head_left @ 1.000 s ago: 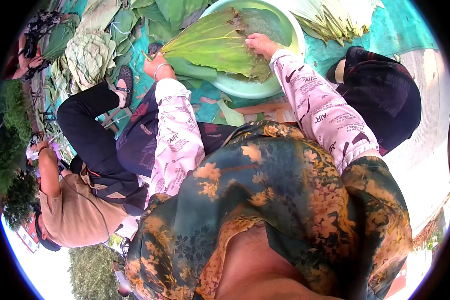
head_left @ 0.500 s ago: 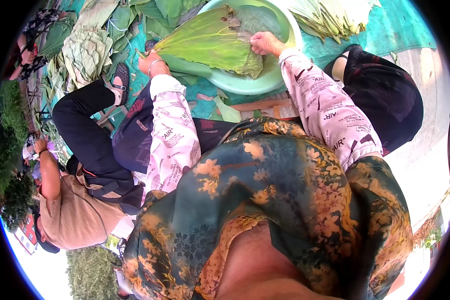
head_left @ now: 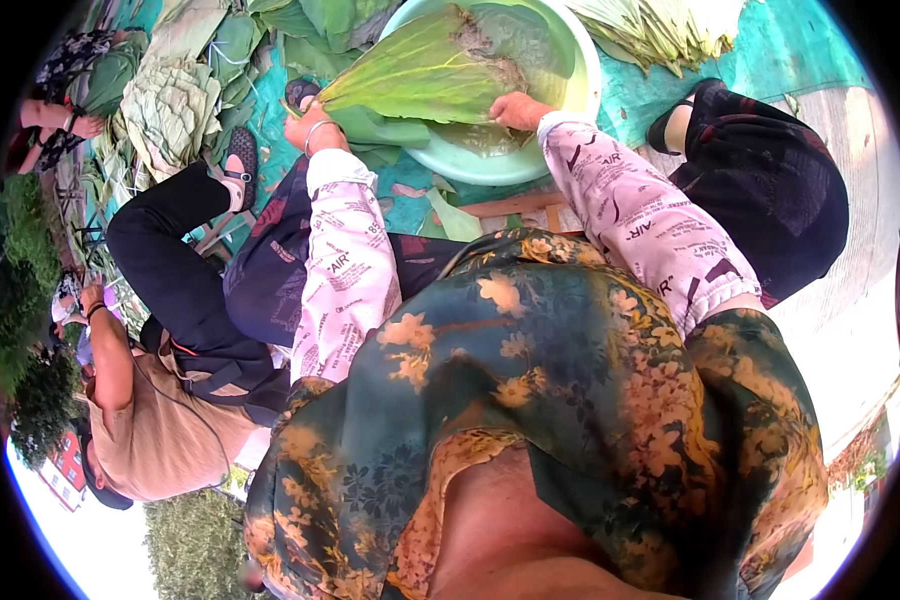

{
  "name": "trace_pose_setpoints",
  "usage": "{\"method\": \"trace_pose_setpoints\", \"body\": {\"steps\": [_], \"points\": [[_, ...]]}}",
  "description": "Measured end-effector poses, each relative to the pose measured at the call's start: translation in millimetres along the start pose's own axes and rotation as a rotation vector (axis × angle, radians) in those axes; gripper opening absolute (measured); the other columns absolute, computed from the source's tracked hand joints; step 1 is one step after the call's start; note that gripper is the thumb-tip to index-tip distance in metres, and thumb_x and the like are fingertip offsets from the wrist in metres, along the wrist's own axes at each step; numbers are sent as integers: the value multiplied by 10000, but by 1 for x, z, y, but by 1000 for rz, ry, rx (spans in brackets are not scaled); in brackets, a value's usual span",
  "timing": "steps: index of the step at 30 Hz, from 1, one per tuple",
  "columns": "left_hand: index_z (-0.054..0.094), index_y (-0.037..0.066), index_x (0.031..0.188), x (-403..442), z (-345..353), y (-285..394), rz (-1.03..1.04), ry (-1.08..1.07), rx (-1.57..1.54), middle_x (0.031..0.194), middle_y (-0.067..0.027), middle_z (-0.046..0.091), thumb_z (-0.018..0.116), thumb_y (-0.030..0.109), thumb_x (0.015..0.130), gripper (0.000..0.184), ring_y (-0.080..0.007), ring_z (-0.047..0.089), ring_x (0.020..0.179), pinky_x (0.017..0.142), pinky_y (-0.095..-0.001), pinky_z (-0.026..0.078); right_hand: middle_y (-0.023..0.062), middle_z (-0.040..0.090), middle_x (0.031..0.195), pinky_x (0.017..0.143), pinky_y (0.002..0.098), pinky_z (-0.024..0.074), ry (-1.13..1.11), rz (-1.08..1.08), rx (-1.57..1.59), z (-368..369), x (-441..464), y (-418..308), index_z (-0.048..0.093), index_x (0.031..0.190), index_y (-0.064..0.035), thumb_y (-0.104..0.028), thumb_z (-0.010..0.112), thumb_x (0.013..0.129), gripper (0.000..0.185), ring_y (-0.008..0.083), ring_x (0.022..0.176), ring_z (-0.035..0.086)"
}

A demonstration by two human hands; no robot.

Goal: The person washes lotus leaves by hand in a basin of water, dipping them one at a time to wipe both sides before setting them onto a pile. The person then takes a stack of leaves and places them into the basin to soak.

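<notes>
A large folded green leaf [head_left: 410, 80], browned and ragged at its wide end, spans the space between my hands, over the pale green basin [head_left: 475, 172]. My left hand [head_left: 313, 130], with a bangle at the wrist, is closed around the narrow stem end. At the lower right edge of the leaf, my right hand [head_left: 522, 112] is closed with its fingertips on the wet edge. Cloudy water [head_left: 545, 45] shows in the basin beside the leaf. Another green leaf [head_left: 375, 130] lies below, against the basin's left rim.
Stacked pale leaves [head_left: 170, 110] lie at the left, and a bundle of leaves [head_left: 660, 30] sits at the upper right on the teal sheet [head_left: 770, 60]. A wooden piece [head_left: 515, 205] is near my knees. A person in a tan shirt [head_left: 170, 430] is at my left.
My right hand has come down and left, from over the water to the leaf's lower edge. The leaf's wide end has drawn in and narrowed. My left hand keeps its hold on the stem end.
</notes>
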State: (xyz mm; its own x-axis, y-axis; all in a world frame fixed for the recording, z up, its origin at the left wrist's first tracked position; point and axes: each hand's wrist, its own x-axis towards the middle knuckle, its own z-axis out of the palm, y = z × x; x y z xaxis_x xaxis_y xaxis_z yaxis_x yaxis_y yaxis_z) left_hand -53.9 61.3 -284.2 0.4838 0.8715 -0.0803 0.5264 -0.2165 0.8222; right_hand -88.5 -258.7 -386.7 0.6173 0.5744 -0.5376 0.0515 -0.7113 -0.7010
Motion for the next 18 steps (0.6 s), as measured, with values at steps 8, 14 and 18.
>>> {"method": "trace_pose_setpoints", "body": {"steps": [8, 14, 18], "points": [[597, -32, 895, -3, -1, 7, 2, -35, -116, 723, -101, 625, 679, 0, 654, 258, -183, 569, 582, 541, -326, 449, 93, 637, 728, 631, 352, 481, -136, 183, 113, -25, -15, -41, 652, 834, -70, -168, 551, 741, 168, 248, 680, 611], [606, -36, 864, -1, 3, 1, 5, -60, -101, 721, -91, 624, 684, 13, 666, 219, -181, 560, 582, 554, -319, 446, 45, 635, 766, 560, 306, 490, -170, 308, 405, 23, -1, -7, 650, 813, -105, -166, 552, 746, 133, 187, 662, 614], [612, -42, 836, -1, 3, -16, -27, -46, -77, 714, -104, 625, 693, 33, 664, 204, -194, 568, 582, 550, -331, 447, 79, 635, 798, 602, 329, 492, -309, -8, -126, 15, 11, 16, 660, 829, -95, -206, 592, 697, 185, 221, 694, 622]]}}
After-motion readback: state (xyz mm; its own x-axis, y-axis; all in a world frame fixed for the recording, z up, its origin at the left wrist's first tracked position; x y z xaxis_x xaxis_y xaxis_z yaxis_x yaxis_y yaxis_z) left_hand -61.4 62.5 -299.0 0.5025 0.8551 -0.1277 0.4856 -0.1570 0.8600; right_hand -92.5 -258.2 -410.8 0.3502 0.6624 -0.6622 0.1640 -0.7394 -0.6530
